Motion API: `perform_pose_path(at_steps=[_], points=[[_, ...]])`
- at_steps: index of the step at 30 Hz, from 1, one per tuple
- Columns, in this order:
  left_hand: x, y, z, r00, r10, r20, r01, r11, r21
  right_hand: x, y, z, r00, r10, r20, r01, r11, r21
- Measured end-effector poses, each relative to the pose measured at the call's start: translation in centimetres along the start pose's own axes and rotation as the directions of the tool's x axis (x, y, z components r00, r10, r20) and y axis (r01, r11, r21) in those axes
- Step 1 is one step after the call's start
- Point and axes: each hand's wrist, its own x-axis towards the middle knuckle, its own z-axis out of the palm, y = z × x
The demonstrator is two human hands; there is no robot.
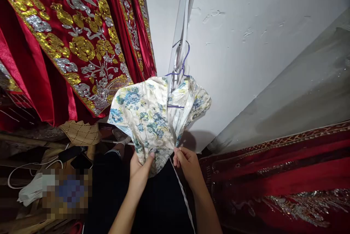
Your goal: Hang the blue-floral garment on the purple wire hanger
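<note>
A short-sleeved floral top, cream with blue, green and yellow flowers, hangs on a purple hanger in front of me. My left hand grips its lower left part, thumb on the front and fingers behind the cloth. At the lower end of the neckline, my right hand pinches the front edge. A thin white strap trails down from near the right hand. What the fingers behind the cloth do is hidden.
Red embroidered garments with gold and silver sequins hang at upper left. A white wall stands behind. More dark red sequined cloth fills the lower right. A phone and white cable lie at lower left.
</note>
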Motion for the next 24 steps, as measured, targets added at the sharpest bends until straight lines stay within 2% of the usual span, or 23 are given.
perform_pose_path(at_steps=[1,2,3,4,6,8,10,13,16,18,20,24], points=[[-0.4,-0.3,0.5,0.987,0.103,-0.121,-0.098,0.994,0.052,0.1,0.0,0.0,1.000,0.016,0.018,-0.016,1.000,0.015],[-0.9,-0.7,1.0,0.951,0.224,-0.212,-0.198,0.971,0.135,0.1,-0.1,0.1,0.999,0.030,0.045,-0.032,0.999,0.031],[-1.4,-1.0,1.6,0.910,0.337,-0.243,-0.283,0.931,0.231,0.2,-0.1,0.3,0.996,0.042,0.083,-0.046,0.998,0.050],[-1.7,-1.3,2.2,0.880,0.424,-0.214,-0.350,0.883,0.312,0.3,-0.2,0.6,0.991,0.048,0.126,-0.057,0.996,0.071],[-2.0,-1.7,3.1,0.859,0.509,-0.054,-0.459,0.813,0.357,0.3,-0.3,1.4,0.979,0.032,0.199,-0.055,0.992,0.113],[-1.5,-1.9,3.6,0.851,0.517,0.092,-0.522,0.811,0.264,0.2,-0.3,2.1,0.974,0.018,0.227,-0.052,0.988,0.144],[-0.6,-1.9,3.8,0.844,0.510,0.164,-0.533,0.830,0.162,-0.1,-0.1,2.5,0.974,0.048,0.220,-0.084,0.984,0.156],[0.4,-1.9,3.8,0.848,0.483,0.219,-0.517,0.846,0.133,-0.4,0.0,2.3,0.984,0.133,0.115,-0.155,0.966,0.208],[0.3,-2.1,3.7,0.850,0.446,0.280,-0.499,0.852,0.159,0.2,-1.4,1.6,0.988,0.151,-0.015,-0.136,0.927,0.349],[0.2,-2.3,3.5,0.850,0.431,0.305,-0.495,0.851,0.178,1.5,-3.9,0.8,0.993,0.088,-0.078,-0.047,0.905,0.423],[0.2,-2.3,3.0,0.842,0.437,0.318,-0.508,0.839,0.193,3.4,-7.5,-0.2,0.989,-0.008,-0.147,0.073,0.894,0.442],[1.2,-1.9,2.0,0.826,0.414,0.382,-0.518,0.825,0.226,7.1,-14.2,-1.6,0.968,-0.175,-0.179,0.242,0.834,0.496]])
